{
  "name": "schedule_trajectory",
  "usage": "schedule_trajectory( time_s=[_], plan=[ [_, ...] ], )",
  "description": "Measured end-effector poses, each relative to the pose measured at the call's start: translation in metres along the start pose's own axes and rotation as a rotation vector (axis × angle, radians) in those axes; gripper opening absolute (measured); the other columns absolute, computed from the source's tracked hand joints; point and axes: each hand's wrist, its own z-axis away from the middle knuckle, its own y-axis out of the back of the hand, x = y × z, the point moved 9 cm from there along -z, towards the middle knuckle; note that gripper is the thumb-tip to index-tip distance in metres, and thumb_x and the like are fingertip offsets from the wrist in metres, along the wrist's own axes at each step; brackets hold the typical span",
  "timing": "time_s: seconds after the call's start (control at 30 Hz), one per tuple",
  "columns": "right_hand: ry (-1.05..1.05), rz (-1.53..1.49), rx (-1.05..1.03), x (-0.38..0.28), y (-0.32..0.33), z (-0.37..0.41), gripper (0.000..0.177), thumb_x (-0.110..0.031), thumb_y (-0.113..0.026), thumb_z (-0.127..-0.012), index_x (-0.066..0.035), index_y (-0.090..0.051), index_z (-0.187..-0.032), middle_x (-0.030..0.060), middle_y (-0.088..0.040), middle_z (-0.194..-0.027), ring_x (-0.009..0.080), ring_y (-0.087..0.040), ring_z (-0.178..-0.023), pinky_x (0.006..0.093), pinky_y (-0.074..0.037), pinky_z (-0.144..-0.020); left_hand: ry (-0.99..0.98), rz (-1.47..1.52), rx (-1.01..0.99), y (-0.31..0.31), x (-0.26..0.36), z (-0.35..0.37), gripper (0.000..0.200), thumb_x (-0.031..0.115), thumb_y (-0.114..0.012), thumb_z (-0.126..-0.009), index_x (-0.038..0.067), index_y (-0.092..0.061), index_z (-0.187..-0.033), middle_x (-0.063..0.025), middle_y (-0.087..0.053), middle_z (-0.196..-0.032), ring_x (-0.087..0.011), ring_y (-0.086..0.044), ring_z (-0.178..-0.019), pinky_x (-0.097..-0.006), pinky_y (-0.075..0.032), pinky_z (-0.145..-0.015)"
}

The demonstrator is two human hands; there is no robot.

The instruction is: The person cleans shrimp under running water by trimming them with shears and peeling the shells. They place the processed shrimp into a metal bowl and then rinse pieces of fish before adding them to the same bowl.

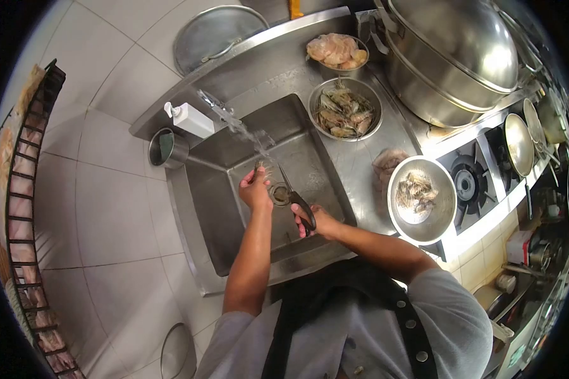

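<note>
Over the steel sink [215,221], my left hand [256,187] pinches a small shrimp [259,168] under the running water [250,136]. My right hand [314,222] grips black-handled scissors [302,208], whose blades point up and left, close to the shrimp. Below the hands is the round sink drain [279,194]. A steel bowl of shrimp [341,110] stands on the counter behind the sink's right edge. Another steel bowl [422,199], nearer to my right arm, holds more shrimp.
A bowl of pale food [338,52] stands at the back. Large steel pots [449,57] and a gas burner [466,182] are on the right. A white pump bottle [193,120] and a steel cup [169,148] stand at the sink's left rim.
</note>
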Motion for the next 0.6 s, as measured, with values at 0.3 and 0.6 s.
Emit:
schedule_trajectory(
  time_s=[0.3,0.6],
  plan=[
    [0.060,-0.093,0.282,0.036,0.058,0.065,0.055,-0.059,-0.052,-0.089,-0.004,-0.056,-0.090,0.0048,-0.060,-0.071,0.0138,-0.062,-0.069,0.0290,-0.047,-0.056,-0.025,-0.276,-0.211,-0.037,0.034,-0.084,0.026,0.007,-0.073,-0.078,0.000,-0.058,-0.099,-0.0073,-0.064,-0.086,-0.0124,-0.058,-0.060,-0.0240,-0.046,-0.046],
    [-0.022,0.940,0.868,-0.004,0.125,0.120,0.043,-0.027,-0.054,-0.090,0.007,-0.050,-0.116,0.0299,-0.059,-0.104,0.0438,-0.058,-0.098,0.0470,-0.046,-0.084,-0.229,-0.444,-0.233,-0.082,0.051,-0.143,0.023,0.002,-0.074,-0.070,0.002,-0.062,-0.091,-0.0027,-0.065,-0.077,-0.0107,-0.058,-0.064,-0.0267,-0.045,-0.052]
  ],
)
